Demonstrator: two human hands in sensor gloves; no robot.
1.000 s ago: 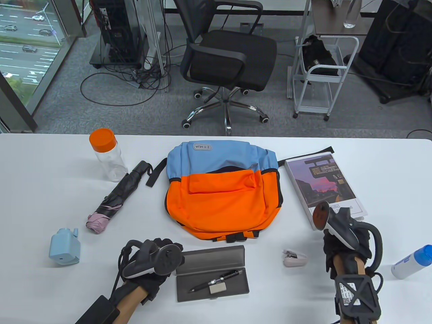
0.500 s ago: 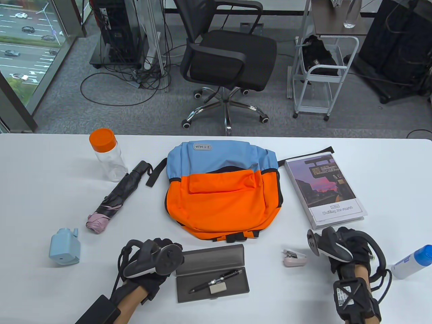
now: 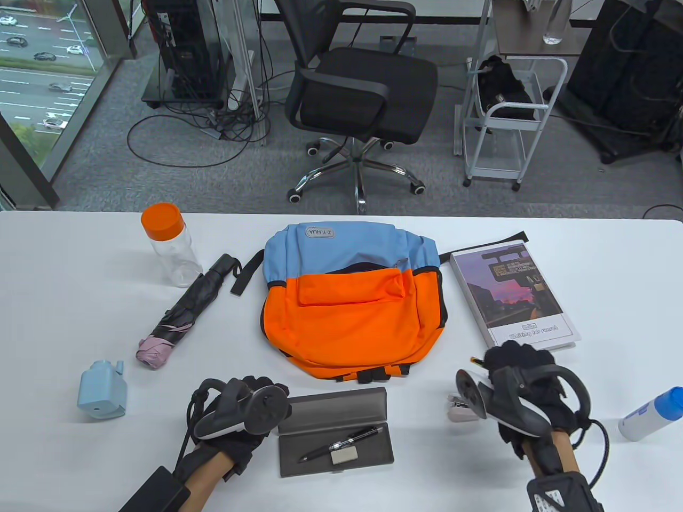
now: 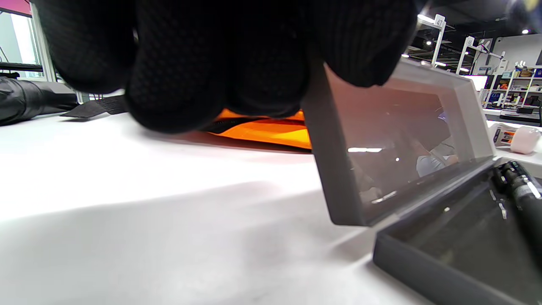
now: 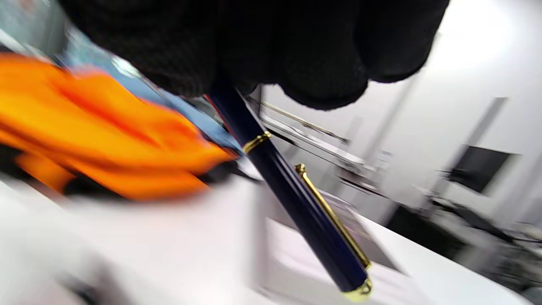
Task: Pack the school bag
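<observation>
The orange and blue backpack (image 3: 347,314) lies flat mid-table. In front of it a grey pencil case (image 3: 336,433) stands open with a black pen (image 3: 344,442) and an eraser (image 3: 344,456) inside. My left hand (image 3: 269,400) grips the left end of the case's raised lid (image 4: 394,140); its fingers (image 4: 220,63) curl over the lid's corner. My right hand (image 3: 512,368) hovers right of the bag, above a pink stapler (image 3: 460,409). It grips a dark blue pen with a gold clip (image 5: 296,199), seen in the right wrist view.
A book (image 3: 512,298) lies right of the bag. A folded umbrella (image 3: 184,312) and an orange-capped bottle (image 3: 171,242) lie to its left. A blue sharpener (image 3: 102,389) sits at the near left, a blue-capped white bottle (image 3: 651,413) at the near right.
My right hand has moved from the book's near edge leftwards to above the stapler, turning as it went. My left hand and the case have not moved.
</observation>
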